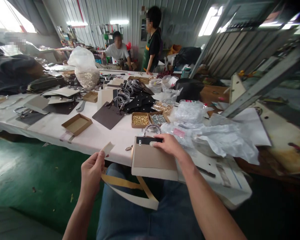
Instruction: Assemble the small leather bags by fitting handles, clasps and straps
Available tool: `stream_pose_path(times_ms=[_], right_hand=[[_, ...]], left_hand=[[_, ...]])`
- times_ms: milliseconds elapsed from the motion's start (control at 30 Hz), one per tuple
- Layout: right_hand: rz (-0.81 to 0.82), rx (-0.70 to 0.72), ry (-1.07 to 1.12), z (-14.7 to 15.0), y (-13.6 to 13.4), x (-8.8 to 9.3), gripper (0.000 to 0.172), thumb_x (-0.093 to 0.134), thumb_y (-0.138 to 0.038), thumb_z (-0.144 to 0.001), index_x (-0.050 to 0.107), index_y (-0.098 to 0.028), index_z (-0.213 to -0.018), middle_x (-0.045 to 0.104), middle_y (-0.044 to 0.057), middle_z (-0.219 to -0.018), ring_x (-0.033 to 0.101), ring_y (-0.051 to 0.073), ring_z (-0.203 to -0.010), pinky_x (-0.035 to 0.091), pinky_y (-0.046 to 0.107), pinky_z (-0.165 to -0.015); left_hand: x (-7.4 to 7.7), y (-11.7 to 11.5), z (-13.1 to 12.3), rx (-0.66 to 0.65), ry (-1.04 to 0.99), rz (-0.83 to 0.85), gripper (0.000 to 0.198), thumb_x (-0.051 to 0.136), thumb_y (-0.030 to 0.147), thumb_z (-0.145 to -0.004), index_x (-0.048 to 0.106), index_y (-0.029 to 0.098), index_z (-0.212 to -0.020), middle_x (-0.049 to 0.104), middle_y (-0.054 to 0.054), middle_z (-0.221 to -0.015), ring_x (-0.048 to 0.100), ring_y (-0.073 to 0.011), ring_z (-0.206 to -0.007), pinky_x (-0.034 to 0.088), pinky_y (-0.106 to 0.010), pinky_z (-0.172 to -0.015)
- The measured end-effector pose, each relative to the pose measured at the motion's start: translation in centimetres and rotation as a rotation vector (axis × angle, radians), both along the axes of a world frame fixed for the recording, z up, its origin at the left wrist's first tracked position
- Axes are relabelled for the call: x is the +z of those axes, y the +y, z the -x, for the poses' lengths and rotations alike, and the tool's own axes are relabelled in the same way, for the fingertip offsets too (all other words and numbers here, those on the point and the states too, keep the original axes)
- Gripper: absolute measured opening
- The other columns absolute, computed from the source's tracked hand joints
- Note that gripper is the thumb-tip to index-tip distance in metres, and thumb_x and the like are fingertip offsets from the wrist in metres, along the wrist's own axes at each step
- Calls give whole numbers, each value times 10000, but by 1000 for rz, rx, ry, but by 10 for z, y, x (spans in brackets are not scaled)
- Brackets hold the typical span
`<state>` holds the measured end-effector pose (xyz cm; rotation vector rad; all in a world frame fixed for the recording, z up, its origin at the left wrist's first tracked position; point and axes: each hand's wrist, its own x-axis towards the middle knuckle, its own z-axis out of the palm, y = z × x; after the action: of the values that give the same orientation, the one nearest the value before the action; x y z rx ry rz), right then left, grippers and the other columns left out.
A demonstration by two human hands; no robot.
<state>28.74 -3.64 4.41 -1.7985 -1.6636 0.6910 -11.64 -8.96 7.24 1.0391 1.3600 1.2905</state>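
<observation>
My left hand (93, 166) is closed on a long cream strip (125, 181), pinching it near one end; the rest hangs in a loop over my lap. A beige panel (153, 158) with a dark top band and a small white label lies at the table's front edge. On its dark band rests my right hand (166, 145), thumb and fingers pinching the upper edge. A braided handle (152, 129) arches behind that edge. Just left of the panel is a small metal piece (128, 148).
Boxes of gold studs (140, 120) and silver studs (158, 119) stand behind the panel. An open carton (77, 124) and a dark panel (108, 115) lie left of them. Plastic bags (190, 111) cover the right side. Two people (152, 45) (117, 50) are across the table.
</observation>
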Motion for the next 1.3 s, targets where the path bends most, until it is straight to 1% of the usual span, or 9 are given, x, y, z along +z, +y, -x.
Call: stream_pose_path(times_ms=[100,367,600,733,867,1000,1100,1200,1300], right_hand=[[60,39,40,-2,1,2,471,933,-402,-839,915,-292,-1297,896,72,-1147,788,277,-939,597,400,-916],[114,146,9,-12,2,16,504,905,-407,-854,896,-315,-1349,850,18,-915,695,227,-799,531,336,-768],[157,185,71,-15,0,19,550,857,-468,-891,865,-279,-1408,830,10,-870,655,204,-730,511,319,-727],[85,91,91,1,4,10,422,826,-536,-894,934,-225,-1158,870,48,-962,723,231,-835,534,339,-798],[13,0,56,14,8,0,350,862,-533,-808,932,-231,-969,840,26,-835,713,224,-778,503,318,-733],[32,19,97,13,7,1,337,796,-524,-863,932,-226,-944,816,27,-791,686,215,-739,493,315,-702],[49,72,110,6,4,6,374,786,-497,-892,940,-224,-1096,830,38,-866,691,221,-784,509,324,-735],[97,135,91,0,1,12,518,850,-436,-840,901,-236,-1316,768,7,-794,634,205,-716,498,327,-711],[98,154,67,-1,0,18,518,855,-353,-824,894,-241,-1328,746,2,-780,619,206,-709,533,356,-748]], left_hand=[[0,-3,4,26,1,-3,493,819,639,-985,772,150,-941,412,52,-660,329,-108,-590,253,-239,-530],[25,-10,-16,-68,-40,-50,433,802,570,-1028,770,149,-929,427,38,-644,343,-112,-606,248,-237,-539],[35,-10,2,-33,-52,-117,408,811,543,-1029,755,162,-892,427,32,-662,340,-111,-613,266,-236,-538],[40,-15,3,-44,-17,-104,415,797,562,-1030,776,162,-925,433,28,-655,349,-117,-606,265,-242,-532],[37,-23,-7,-116,2,-51,476,801,621,-1007,774,161,-886,437,32,-633,350,-118,-585,253,-248,-531],[28,-30,-14,-182,-44,-15,520,810,651,-990,710,177,-804,428,37,-634,333,-114,-580,246,-247,-535],[20,-32,-13,-202,-65,-15,539,802,647,-1005,665,181,-774,432,35,-656,332,-113,-595,239,-243,-543],[14,-32,-13,-209,-82,-14,533,787,642,-1026,684,172,-797,433,35,-668,330,-109,-607,238,-242,-552],[11,-32,-20,-230,-137,10,547,777,679,-1025,729,161,-857,401,51,-649,301,-100,-591,218,-242,-552]])
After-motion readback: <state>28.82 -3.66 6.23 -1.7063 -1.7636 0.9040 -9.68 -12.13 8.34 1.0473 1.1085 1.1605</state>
